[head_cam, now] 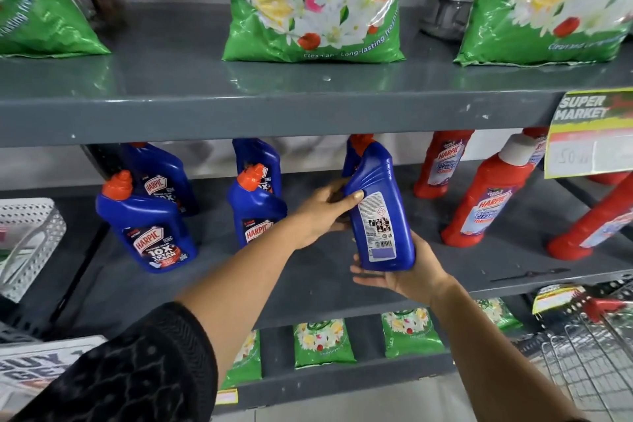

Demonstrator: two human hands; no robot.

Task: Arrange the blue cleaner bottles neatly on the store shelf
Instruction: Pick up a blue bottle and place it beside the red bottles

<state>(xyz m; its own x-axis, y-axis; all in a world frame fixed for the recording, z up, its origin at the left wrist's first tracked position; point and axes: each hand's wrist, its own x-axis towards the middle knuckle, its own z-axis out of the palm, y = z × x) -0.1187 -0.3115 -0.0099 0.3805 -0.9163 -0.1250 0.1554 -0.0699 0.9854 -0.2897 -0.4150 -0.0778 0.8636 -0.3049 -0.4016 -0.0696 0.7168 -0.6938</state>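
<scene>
A blue cleaner bottle (378, 209) with its back label toward me is held above the middle grey shelf (308, 284). My left hand (325, 209) grips its left side near the shoulder, and my right hand (404, 274) cups its base from below. Another blue bottle (352, 151) stands behind it, mostly hidden. To the left stand two pairs of blue bottles with orange caps: a front one (150, 226) with one behind it (161, 175), and a front one (255, 209) with one behind it (257, 156).
Red cleaner bottles (486, 195) lean at the right of the same shelf. Green detergent bags (315, 0) sit on the shelf above, smaller ones (322, 343) below. A white perforated basket (27, 243) is at the left, a wire cart (589, 353) at lower right, a price tag (589, 134) hangs above.
</scene>
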